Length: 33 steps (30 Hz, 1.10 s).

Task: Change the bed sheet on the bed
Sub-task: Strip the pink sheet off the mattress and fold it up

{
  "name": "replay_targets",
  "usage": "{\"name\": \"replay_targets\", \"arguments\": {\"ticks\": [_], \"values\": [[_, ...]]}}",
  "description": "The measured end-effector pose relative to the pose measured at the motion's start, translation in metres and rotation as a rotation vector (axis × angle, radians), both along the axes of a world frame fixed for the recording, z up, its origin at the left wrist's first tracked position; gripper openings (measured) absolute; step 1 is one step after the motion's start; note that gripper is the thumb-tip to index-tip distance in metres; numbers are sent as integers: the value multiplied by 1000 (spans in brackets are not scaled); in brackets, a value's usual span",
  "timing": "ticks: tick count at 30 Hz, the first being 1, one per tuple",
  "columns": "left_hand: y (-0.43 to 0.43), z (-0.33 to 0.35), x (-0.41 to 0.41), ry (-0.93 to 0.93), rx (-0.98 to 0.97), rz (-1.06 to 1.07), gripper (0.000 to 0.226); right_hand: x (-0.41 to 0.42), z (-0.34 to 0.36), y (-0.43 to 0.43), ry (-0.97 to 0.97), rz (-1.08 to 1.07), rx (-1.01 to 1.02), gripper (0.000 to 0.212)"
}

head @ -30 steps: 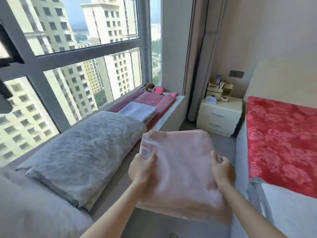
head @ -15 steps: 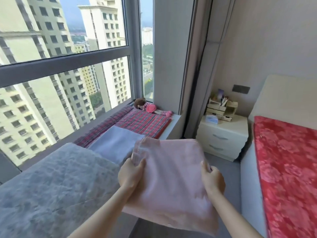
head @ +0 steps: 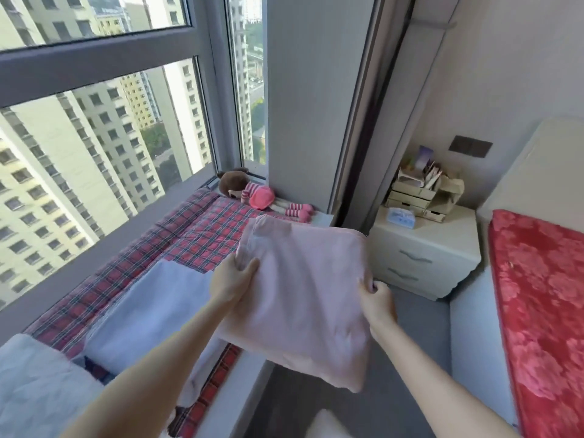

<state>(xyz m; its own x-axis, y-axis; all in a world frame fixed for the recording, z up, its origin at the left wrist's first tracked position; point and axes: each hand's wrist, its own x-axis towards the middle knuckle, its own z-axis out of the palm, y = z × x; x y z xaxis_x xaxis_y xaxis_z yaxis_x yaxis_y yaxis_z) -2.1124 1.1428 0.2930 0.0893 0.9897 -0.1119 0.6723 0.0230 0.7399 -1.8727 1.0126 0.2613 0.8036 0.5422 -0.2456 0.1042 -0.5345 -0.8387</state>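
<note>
The left grip point(head: 232, 281) and the right grip point(head: 377, 300) each hold one side of the folded pale pink cotton bed sheet point(head: 303, 298), fingers curled on its edges. The sheet is in the air, over the edge of the red plaid window-seat mat point(head: 202, 238), well apart from the bed with red floral cover point(head: 543, 311).

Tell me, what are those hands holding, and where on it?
A folded pink sheet: the left hand grips its left edge, the right hand its right edge.

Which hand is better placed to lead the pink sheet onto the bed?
Right, probably: the right hand grips the pink sheet on the edge nearest the red bed; the left hand holds the far side.
</note>
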Motion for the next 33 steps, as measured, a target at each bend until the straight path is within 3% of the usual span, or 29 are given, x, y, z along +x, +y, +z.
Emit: {"name": "replay_targets", "arguments": {"ticks": [13, 15, 17, 19, 21, 24, 26, 30, 33], "values": [[220, -54, 44, 123, -25, 128, 29, 53, -79, 256, 241, 139, -125, 41], [250, -62, 36, 178, -60, 121, 37, 59, -87, 287, 182, 197, -241, 38], [264, -79, 12, 230, -106, 226, 40, 58, -92, 302, -16, 317, -498, 31], [254, -103, -24, 312, -189, 396, 42, 43, -91, 299, -217, 469, -644, 32], [222, -129, -63, 431, -309, 536, 49, 16, -99, 288, -269, 695, -564, 32], [166, -157, -114, 572, -447, 576, 60, -43, -112, 269, -145, 1143, -481, 41], [136, -170, -139, 578, -507, 567, 66, -82, -121, 262, -5, 1291, -513, 57], [101, -187, -154, 448, -633, 438, 67, -138, -144, 258, 230, 1344, -703, 87], [93, -189, -157, 302, -681, 377, 66, -166, -160, 255, 190, 1234, -767, 60]]}}
